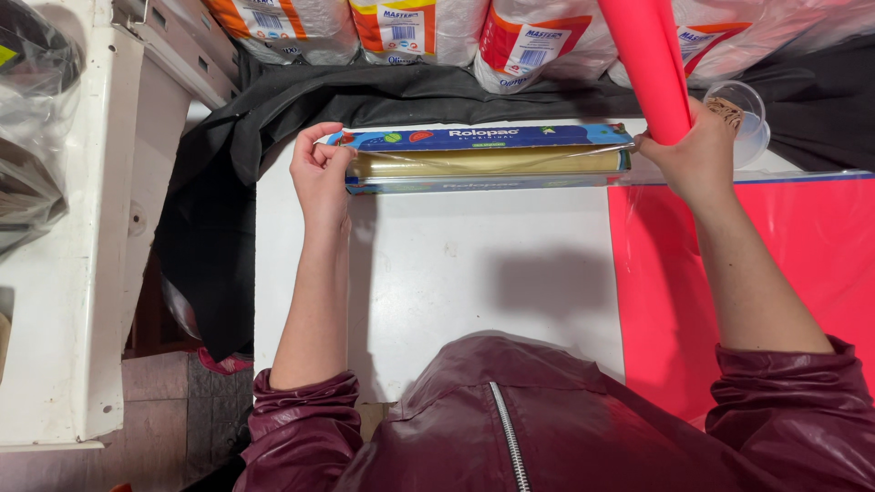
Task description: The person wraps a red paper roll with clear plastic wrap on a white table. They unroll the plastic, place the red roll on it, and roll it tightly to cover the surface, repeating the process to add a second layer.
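Now the left hand [319, 169] pinches the left end of a blue cling-film box [488, 157] lying across the far edge of the white table [437, 273], while the right hand [697, 155], fingers closed, grips a rolled pink sheet [645, 64] just beside the box's right end

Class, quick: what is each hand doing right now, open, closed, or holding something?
Left hand: closed, pinching the left end of the cling film box.
Right hand: closed in a grip around the pink roll.
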